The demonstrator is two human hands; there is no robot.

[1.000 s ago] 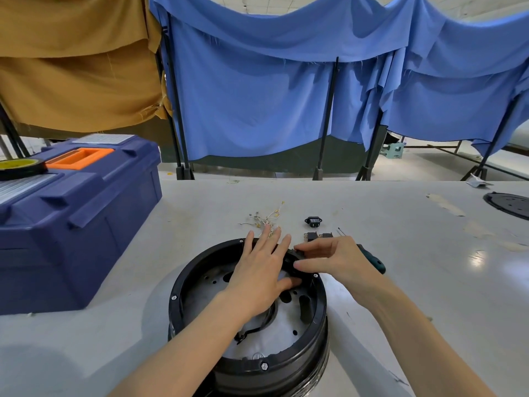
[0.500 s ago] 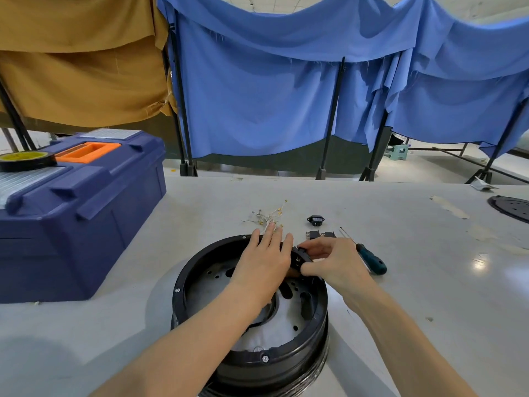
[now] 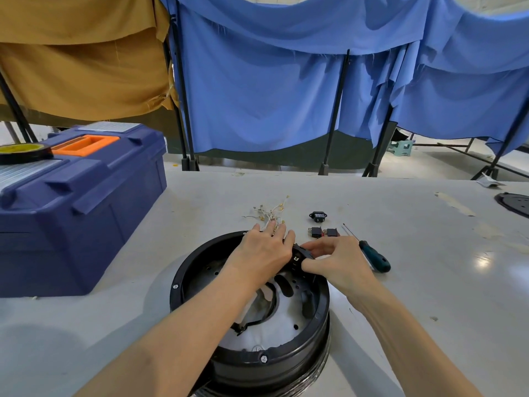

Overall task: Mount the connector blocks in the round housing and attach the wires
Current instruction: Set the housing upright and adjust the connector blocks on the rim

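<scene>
The round black housing (image 3: 183, 276) lies open side up on the table in front of me. My left hand (image 3: 263, 250) rests with fairly straight fingers over the housing's far rim. My right hand (image 3: 335, 262) pinches a small black connector block (image 3: 297, 255) against the far right part of that rim, right beside my left hand's fingers. Beyond the housing lie a bundle of thin wires (image 3: 272, 212), a black socket block (image 3: 317, 216) and two small connector blocks (image 3: 323, 232) side by side.
A screwdriver with a green handle (image 3: 375, 257) lies just right of my right hand. A large blue toolbox (image 3: 71, 210) with a tape roll (image 3: 23, 153) on its lid stands at the left. A black disc (image 3: 515, 203) sits at the table's far right edge.
My right hand has closed its thumb and fingers on the block at the rim. My left hand has slid a little farther over the far rim.
</scene>
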